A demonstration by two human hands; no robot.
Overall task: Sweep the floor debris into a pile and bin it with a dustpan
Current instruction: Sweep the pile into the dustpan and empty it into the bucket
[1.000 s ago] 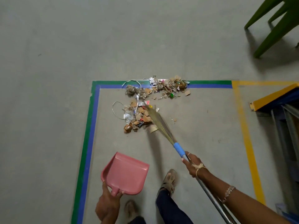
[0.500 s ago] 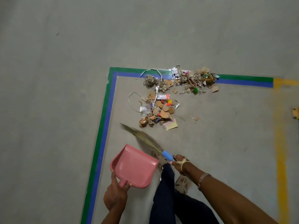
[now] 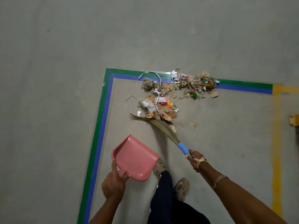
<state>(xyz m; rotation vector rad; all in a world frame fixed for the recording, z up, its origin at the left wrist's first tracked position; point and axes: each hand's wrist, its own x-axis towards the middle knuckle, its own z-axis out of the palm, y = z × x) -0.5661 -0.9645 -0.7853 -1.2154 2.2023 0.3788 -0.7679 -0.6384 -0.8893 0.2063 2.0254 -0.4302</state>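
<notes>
The debris [image 3: 163, 104] lies loose across the taped corner [image 3: 108, 75], partly on the tape; I'd draw it inward with short strokes, keeping the broom [image 3: 163, 128] low; its bristles touch the near clump; the right hand [image 3: 195, 159] grips the handle, arm outstretched; the left hand [image 3: 113, 183] holds the pink dustpan [image 3: 134, 157] near the feet, clear of the clump.

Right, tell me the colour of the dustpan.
Pink, the dustpan shows clearly in the head view.
</notes>
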